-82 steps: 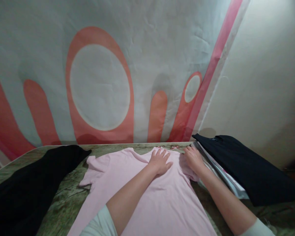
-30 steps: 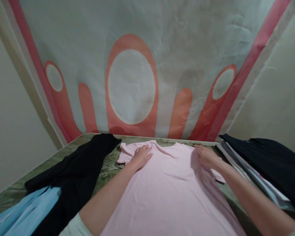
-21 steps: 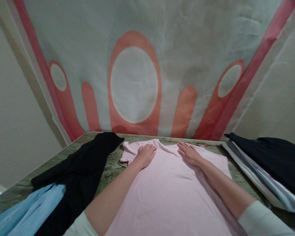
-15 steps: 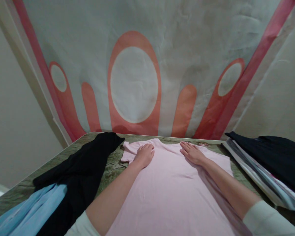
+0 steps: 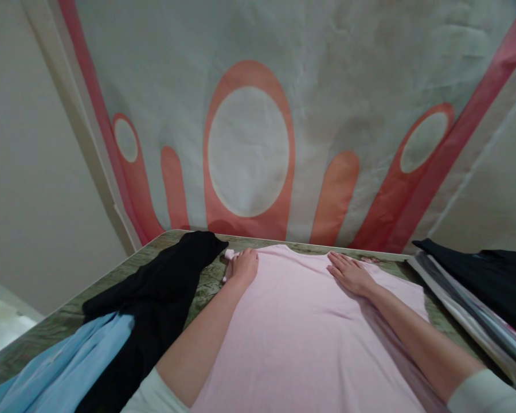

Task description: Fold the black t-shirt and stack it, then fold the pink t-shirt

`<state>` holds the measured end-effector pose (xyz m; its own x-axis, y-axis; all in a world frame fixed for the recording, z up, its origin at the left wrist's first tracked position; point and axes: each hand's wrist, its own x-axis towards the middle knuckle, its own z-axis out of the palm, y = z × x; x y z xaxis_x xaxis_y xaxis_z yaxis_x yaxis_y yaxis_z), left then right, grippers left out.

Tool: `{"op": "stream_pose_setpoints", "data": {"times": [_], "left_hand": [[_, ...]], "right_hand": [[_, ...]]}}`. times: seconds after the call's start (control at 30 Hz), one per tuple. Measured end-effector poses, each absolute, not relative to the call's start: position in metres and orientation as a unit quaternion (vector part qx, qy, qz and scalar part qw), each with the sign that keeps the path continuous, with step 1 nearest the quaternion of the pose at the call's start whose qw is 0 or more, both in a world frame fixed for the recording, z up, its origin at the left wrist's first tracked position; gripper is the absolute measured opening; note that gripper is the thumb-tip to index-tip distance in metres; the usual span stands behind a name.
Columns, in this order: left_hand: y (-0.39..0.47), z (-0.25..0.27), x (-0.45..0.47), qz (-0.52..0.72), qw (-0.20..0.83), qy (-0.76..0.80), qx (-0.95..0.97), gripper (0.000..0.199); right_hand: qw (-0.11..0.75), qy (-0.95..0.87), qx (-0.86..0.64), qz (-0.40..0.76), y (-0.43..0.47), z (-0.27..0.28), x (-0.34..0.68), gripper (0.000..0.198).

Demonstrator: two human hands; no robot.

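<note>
A pink T-shirt (image 5: 301,338) lies spread over the table, its neckline toward the far edge. My left hand (image 5: 244,267) rests on the shirt's left shoulder beside the sleeve, palm down, with the fingers slightly bent on the cloth. On the other side of the neckline, my right hand (image 5: 351,274) lies flat, fingers stretched out over the right shoulder area. Soft creases run across the shirt near my right forearm. The shirt's lower end passes out of view at the bottom.
On the left of the wood-patterned table (image 5: 206,287) lie a crumpled black garment (image 5: 163,287) and a light blue garment (image 5: 81,355). A stack of folded clothes (image 5: 477,304), black on top, stands at the right. A printed hanging sheet (image 5: 309,86) rises behind the table.
My left hand has slid left along the shirt's shoulder toward the sleeve. My right hand stays flat on the cloth. The whole view has shifted slightly.
</note>
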<state>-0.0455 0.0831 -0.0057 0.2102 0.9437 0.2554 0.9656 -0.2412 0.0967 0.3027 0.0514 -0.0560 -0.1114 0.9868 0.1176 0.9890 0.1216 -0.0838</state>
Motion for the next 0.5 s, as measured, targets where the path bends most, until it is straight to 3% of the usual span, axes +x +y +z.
{"op": "stream_pose_setpoints", "data": {"times": [0.3, 0.5], "left_hand": [[0.076, 0.006, -0.037, -0.118, 0.027, -0.565, -0.816, 0.024], [0.052, 0.005, -0.007, -0.135, -0.041, -0.362, -0.922, 0.022]], "right_hand": [[0.066, -0.743, -0.666, -0.010, 0.053, -0.058, 0.304, 0.058], [0.054, -0.742, -0.669, 0.009, 0.055, -0.048, 0.303, 0.054]]}}
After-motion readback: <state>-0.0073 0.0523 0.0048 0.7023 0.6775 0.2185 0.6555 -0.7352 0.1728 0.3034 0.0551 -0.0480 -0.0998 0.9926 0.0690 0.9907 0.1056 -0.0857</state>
